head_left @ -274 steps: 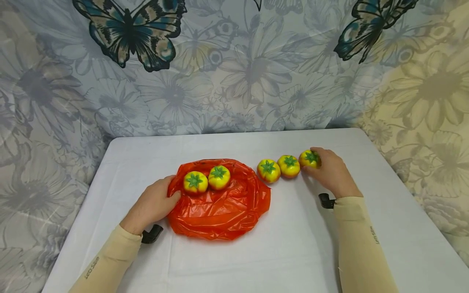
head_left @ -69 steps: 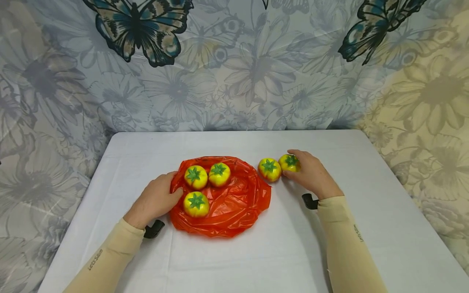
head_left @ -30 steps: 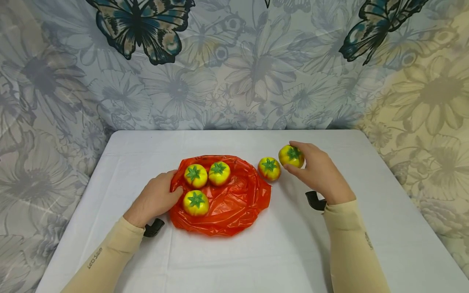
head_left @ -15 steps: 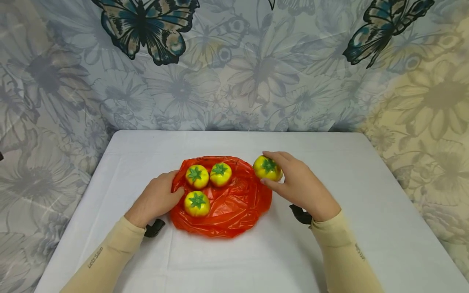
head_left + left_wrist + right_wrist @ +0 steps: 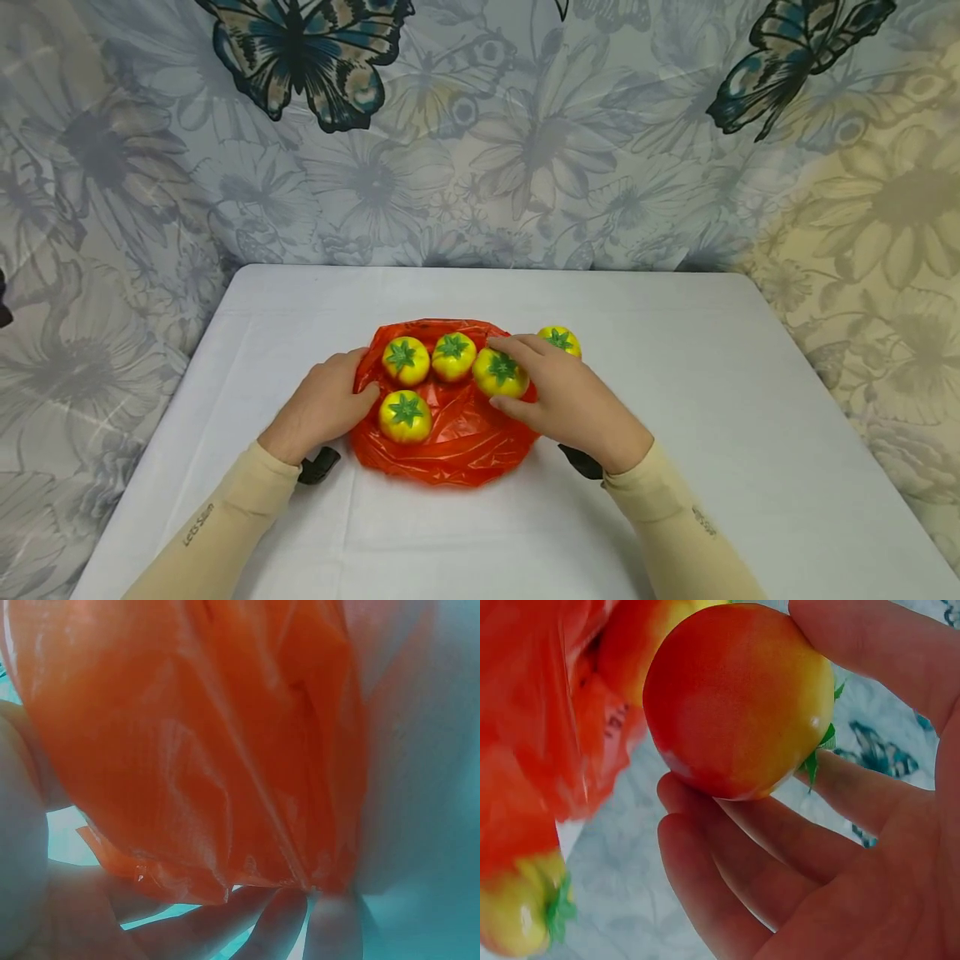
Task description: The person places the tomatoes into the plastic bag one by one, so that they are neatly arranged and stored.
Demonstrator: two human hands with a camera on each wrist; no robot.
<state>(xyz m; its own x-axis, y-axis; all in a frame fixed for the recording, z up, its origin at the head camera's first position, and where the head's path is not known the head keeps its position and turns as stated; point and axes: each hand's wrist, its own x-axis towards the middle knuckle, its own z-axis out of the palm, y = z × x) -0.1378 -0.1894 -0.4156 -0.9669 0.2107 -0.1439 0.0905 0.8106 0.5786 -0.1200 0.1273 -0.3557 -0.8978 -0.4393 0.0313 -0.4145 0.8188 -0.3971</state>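
A red plastic bag lies spread out in the middle of the table. My left hand grips its left edge, and in the left wrist view the fingers curl around the crinkled plastic. Three toy tomatoes, yellow and red with green star-shaped tops, sit on the bag: back left, back middle and front left. My right hand holds another toy tomato between thumb and fingers, over the bag's right part. One more toy tomato stands behind that hand, partly hidden by it.
A white cloth covers the table. Behind it hangs a floral backdrop with large butterflies. A black wrist-worn piece shows under the left wrist, another under the right.
The third tomato arrived on the bag between the two oldest frames. Since then my right hand has lifted another tomato and carried it left over the bag. The left hand keeps its grip.
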